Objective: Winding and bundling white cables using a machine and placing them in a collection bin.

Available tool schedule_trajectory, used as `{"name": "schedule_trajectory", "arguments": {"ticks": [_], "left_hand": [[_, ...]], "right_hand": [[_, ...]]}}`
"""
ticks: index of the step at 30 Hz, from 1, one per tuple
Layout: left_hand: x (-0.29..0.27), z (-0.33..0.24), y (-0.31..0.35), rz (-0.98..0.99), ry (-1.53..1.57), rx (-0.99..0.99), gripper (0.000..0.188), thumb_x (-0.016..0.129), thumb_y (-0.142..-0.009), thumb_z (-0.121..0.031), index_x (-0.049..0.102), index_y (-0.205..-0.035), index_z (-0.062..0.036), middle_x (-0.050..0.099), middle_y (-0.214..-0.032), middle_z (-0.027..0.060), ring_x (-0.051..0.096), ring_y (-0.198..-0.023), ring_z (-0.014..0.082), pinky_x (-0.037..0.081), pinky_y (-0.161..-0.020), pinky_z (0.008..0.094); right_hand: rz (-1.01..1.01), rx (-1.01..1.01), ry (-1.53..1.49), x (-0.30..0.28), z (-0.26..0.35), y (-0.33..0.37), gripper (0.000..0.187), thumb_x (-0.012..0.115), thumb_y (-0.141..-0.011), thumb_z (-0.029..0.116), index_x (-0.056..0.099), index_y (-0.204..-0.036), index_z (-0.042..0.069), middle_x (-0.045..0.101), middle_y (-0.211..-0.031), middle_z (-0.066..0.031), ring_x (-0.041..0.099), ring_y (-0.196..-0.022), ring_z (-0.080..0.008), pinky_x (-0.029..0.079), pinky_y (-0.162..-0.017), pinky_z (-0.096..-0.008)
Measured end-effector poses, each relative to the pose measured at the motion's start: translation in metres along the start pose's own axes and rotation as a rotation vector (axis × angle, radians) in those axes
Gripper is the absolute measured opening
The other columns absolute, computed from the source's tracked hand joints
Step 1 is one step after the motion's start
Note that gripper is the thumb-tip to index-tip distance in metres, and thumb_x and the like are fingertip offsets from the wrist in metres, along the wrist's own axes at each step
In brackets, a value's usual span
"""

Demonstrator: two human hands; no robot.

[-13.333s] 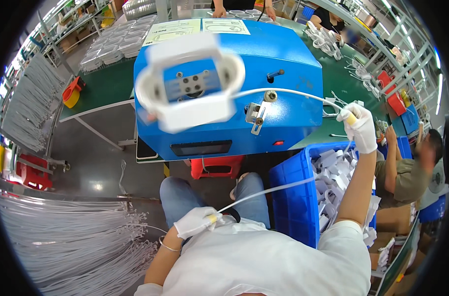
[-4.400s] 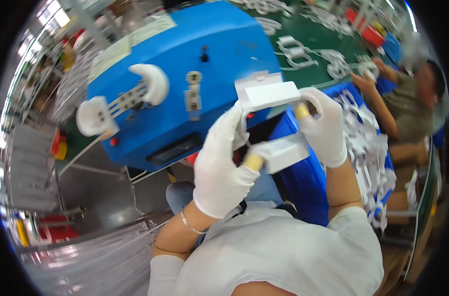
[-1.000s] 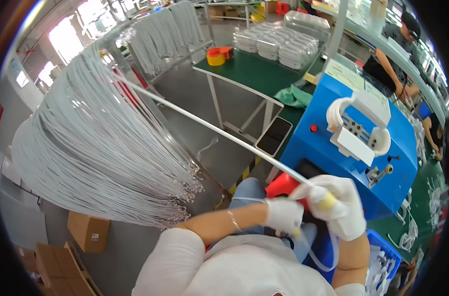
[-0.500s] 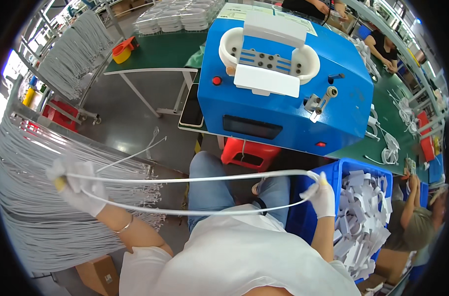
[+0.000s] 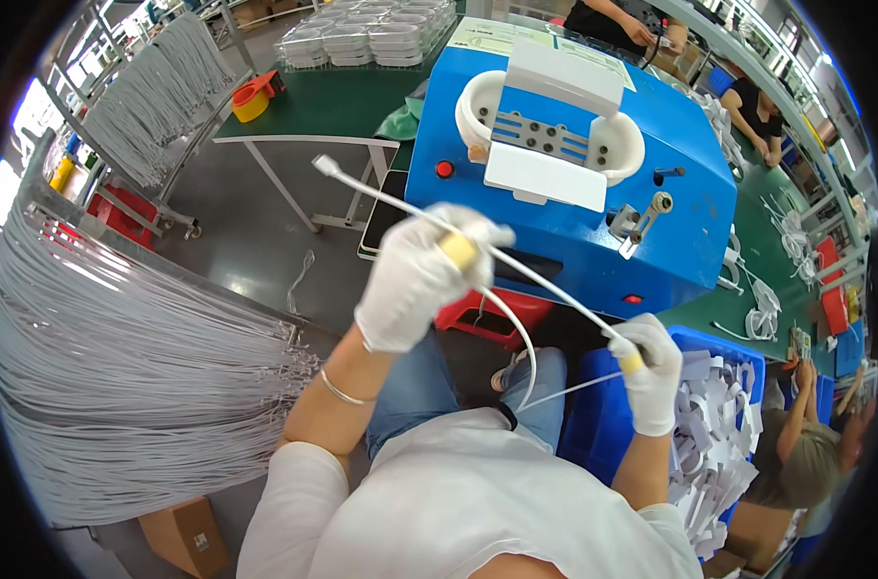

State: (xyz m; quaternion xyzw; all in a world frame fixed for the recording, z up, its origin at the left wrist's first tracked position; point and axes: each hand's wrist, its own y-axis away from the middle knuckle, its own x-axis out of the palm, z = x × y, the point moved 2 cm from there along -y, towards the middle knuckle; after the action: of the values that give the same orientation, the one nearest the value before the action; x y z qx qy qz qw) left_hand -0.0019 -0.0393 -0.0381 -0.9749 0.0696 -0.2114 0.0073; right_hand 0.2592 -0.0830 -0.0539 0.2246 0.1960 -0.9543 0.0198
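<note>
A white cable runs taut between my two hands, in front of the blue machine. My left hand, in a white glove with a yellow fingertip cover, is closed round it. Beyond that grip one cable end sticks out up and left, tipped with a small white plug. From under the left hand the rest of the cable hangs in a loop above my lap. Lower and to the right, my right hand, gloved the same way, pinches the cable at the other side. A thinner stretch leads from this hand back toward my lap.
The blue machine carries two white rounded formers and a crank lever. At right stands a blue bin full of white pieces. Many cables hang on a rack at left. Other people sit at the right-hand benches.
My left hand has come from the far left to the middle, in front of the machine, bringing the cable with it. The wide stretched loop is now smaller. My right hand stays near the bin.
</note>
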Motion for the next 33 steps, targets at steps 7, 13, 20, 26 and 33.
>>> {"name": "schedule_trajectory", "arguments": {"ticks": [7,13,20,26,33], "left_hand": [[-0.035,-0.034,-0.029,-0.144,0.023,0.156,0.02,0.06,-0.09,-0.017,0.061,-0.096,0.0018,0.051,-0.065,-0.0028,0.035,-0.048,-0.0003,0.026,-0.042,0.015],[-0.028,-0.053,-0.04,-0.119,-0.157,0.173,0.012,0.06,-0.089,-0.012,0.06,-0.095,-0.001,0.058,-0.07,0.0009,0.042,-0.051,0.0001,0.028,-0.043,0.0134],[-0.012,-0.051,-0.052,-0.177,-0.24,0.3,0.007,0.059,-0.088,-0.004,0.056,-0.092,0.0007,0.064,-0.074,0.0077,0.047,-0.051,0.0014,0.034,-0.042,0.0145],[-0.006,-0.038,-0.051,-0.292,-0.299,0.281,0.007,0.059,-0.088,-0.003,0.057,-0.092,0.0015,0.067,-0.078,0.0104,0.055,-0.057,0.0049,0.04,-0.046,0.0153],[-0.009,-0.035,-0.051,-0.28,-0.622,0.513,0.01,0.062,-0.088,-0.005,0.056,-0.093,0.0012,0.066,-0.08,0.0064,0.06,-0.066,0.0085,0.049,-0.059,0.0211]], "right_hand": [[-0.195,0.156,0.174,-0.054,-0.018,0.015,0.014,0.064,-0.081,0.004,0.055,-0.073,-0.002,0.05,-0.075,-0.0035,0.045,-0.067,-0.0109,0.035,-0.059,-0.0234],[-0.257,0.115,0.213,-0.076,-0.014,0.006,0.012,0.061,-0.083,0.0,0.055,-0.074,-0.003,0.05,-0.075,-0.0027,0.044,-0.069,-0.0096,0.034,-0.062,-0.0222],[-0.362,0.088,0.307,-0.09,-0.014,-0.005,0.008,0.063,-0.083,0.003,0.058,-0.079,-0.002,0.05,-0.077,-0.0014,0.042,-0.068,-0.0089,0.032,-0.06,-0.0211],[-0.329,0.14,0.316,-0.095,-0.018,-0.01,0.011,0.06,-0.086,0.004,0.054,-0.077,-0.001,0.048,-0.074,0.0003,0.042,-0.071,-0.0077,0.032,-0.065,-0.0204],[-0.421,0.057,0.485,-0.14,-0.003,-0.042,0.014,0.056,-0.089,0.011,0.057,-0.082,-0.001,0.054,-0.076,0.0015,0.045,-0.07,-0.0065,0.035,-0.065,-0.0191]]}}
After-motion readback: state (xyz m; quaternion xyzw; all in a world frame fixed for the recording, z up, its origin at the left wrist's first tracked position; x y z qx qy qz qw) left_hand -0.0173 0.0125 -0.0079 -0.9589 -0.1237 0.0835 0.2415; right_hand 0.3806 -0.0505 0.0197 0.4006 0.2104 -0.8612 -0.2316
